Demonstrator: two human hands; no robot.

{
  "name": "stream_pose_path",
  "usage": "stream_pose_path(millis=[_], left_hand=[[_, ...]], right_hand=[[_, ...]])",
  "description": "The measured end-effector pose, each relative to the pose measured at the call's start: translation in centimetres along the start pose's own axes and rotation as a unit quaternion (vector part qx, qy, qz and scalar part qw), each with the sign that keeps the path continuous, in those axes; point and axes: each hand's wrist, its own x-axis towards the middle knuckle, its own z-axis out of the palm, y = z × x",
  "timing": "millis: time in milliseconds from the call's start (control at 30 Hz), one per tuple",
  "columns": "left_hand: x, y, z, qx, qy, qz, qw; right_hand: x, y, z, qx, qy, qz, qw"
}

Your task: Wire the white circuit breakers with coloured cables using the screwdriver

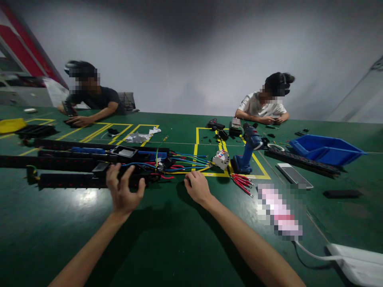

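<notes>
Grey wall beyond green table. Black bars lie left of left hand and run on behind it. I see left hand over nearest bar, fingers spread apart; contact I can't confirm. Coloured wires between hands, passing just beyond right hand, which is curled; can't tell if fingers pinch anything. White switch block beyond right hand, rightward; blue drill farther right, red cables nearer.
</notes>
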Motion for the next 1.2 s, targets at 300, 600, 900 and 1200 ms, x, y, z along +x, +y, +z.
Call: stream_pose_path(millis=[300, 600, 900, 1200], left_hand=[[-1.0, 6.7, 4.8, -0.015, -0.242, 0.136, 0.961], [-0.4, 7.0, 5.0, 0.018, -0.252, 0.084, 0.964], [-0.4, 6.5, 5.0, -0.022, -0.260, 0.062, 0.963], [-0.3, 6.0, 5.4, -0.052, -0.281, 0.059, 0.956]], right_hand=[[-1.6, 9.1, -3.9, -0.150, 0.150, 0.148, 0.966], [-1.2, 10.9, -2.8, -0.144, 0.165, 0.213, 0.952], [-0.9, 11.5, -2.5, -0.068, 0.206, 0.207, 0.954], [-0.8, 8.9, -2.8, 0.084, 0.262, 0.134, 0.952]])
